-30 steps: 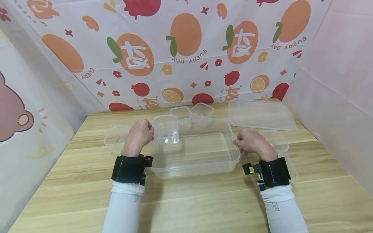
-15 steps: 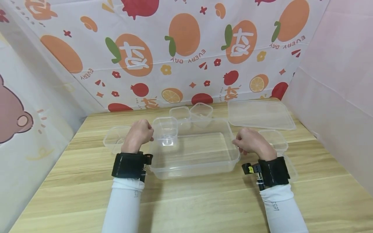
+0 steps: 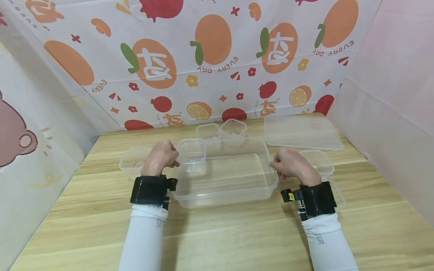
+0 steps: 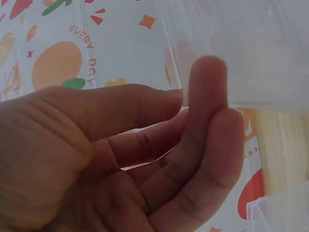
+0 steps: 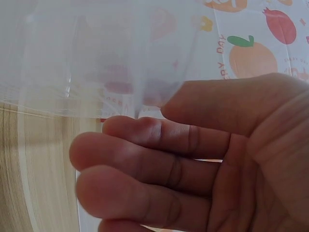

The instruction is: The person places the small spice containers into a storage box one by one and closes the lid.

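A large clear rectangular food container (image 3: pixel 227 198) stands on the table between my hands. A small square clear container (image 3: pixel 192 152) is at its back left, inside the walls. My left hand (image 3: pixel 160 156) pinches the small container near its front left rim. In the left wrist view, my thumb and forefinger meet at the edge of clear plastic (image 4: pixel 256 53). My right hand (image 3: pixel 293 165) pinches the right rim of the large container, and the right wrist view shows its cloudy wall (image 5: pixel 96 48). Whether the small container touches the large one's floor, I cannot tell.
Two small clear containers (image 3: pixel 208 131) stand behind the large one. Another container (image 3: pixel 129 162) sits left, partly behind my left hand. On the right are one more container (image 3: pixel 320 161) and a flat clear piece (image 3: pixel 337 194), partly hidden. A large lid (image 3: pixel 301 131) lies back right.
The small container has sunk lower into the large container's back left. My left wrist has shifted slightly forward. The right hand keeps its place on the rim.
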`<state>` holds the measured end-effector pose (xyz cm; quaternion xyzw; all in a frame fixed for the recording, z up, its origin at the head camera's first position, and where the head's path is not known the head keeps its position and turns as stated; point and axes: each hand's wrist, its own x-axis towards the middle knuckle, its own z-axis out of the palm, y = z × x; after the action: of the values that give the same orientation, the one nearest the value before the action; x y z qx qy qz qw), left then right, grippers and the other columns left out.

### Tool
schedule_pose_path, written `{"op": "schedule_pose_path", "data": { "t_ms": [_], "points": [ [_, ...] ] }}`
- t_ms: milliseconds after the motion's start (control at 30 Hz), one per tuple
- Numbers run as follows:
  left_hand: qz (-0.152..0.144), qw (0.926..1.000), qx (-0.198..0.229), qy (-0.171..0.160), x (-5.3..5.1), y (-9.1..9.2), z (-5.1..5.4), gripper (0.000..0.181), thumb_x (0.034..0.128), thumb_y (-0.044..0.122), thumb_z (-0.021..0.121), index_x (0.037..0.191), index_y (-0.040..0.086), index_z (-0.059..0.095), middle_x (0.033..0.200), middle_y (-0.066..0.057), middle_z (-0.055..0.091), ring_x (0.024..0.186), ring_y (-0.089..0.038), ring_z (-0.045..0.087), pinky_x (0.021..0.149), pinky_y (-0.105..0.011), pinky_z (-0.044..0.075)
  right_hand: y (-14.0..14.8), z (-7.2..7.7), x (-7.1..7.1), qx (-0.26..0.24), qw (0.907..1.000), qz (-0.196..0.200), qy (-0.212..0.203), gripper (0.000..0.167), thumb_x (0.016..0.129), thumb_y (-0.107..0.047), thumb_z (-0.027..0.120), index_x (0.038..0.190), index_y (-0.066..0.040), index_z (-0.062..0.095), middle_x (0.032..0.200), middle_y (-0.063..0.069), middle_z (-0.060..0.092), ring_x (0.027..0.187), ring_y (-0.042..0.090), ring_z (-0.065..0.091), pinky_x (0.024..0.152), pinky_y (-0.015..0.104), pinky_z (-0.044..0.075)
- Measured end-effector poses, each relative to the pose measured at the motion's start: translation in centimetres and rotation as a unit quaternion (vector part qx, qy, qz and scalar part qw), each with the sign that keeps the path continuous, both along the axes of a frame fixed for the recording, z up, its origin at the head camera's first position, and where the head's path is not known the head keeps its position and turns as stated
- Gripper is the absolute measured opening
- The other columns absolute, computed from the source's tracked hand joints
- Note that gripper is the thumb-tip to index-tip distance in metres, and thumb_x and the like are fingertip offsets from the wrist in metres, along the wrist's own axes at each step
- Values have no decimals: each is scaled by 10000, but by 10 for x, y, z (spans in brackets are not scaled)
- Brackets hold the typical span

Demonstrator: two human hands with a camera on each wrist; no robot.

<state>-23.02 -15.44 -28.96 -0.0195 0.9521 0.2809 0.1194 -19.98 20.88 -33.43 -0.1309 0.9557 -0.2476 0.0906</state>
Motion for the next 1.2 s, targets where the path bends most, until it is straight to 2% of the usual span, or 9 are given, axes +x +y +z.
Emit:
{"op": "schedule_pose_path", "data": {
  "t_ms": [267,400,567,767,967,1200],
  "points": [
    [-24,9999,-37,-108,-3,-1,-1,316,991,-23,493,1253,-180,574,909,-222,710,848,-326,720,883,-470,522,0,0,1,-54,10000,-3,-30,370,996,-106,590,635,-49,649,554,19,566,466,135,520,507,279,340],
    [-4,9999,-105,-132,-3,0,-2,314,985,-23,500,1250,-177,569,852,-198,714,855,-340,719,850,-455,525,0,-1,1,-64,9999,-31,-71,370,999,-111,592,637,-51,645,555,19,565,470,136,518,508,280,338],
    [101,9997,-93,-201,-3,1,-1,289,983,-23,518,1232,-161,571,891,-214,693,841,-343,711,824,-440,529,0,-1,1,-74,10000,-11,-26,375,1001,-107,592,630,-62,632,559,22,567,472,137,528,515,282,349],
    [203,9992,-199,-286,-3,4,-1,280,984,-24,537,1229,-153,577,889,-219,671,790,-332,693,732,-381,516,0,0,1,-101,9999,22,-2,373,1000,-102,586,634,-55,638,559,20,570,476,153,549,521,288,358],
    [198,9991,-354,-139,-3,6,-2,270,979,-23,562,1215,-147,604,877,-218,672,755,-325,694,686,-358,507,0,2,1,-122,9999,29,11,377,997,-98,584,623,-68,630,557,19,569,474,160,557,519,289,363],
    [141,9990,-434,5,-3,7,-3,248,967,-38,564,1179,-148,628,787,-192,654,642,-277,661,586,-311,466,0,2,1,-117,9999,-24,-61,380,997,-105,586,620,-75,626,558,20,569,476,160,551,510,280,351]
  ]
}}
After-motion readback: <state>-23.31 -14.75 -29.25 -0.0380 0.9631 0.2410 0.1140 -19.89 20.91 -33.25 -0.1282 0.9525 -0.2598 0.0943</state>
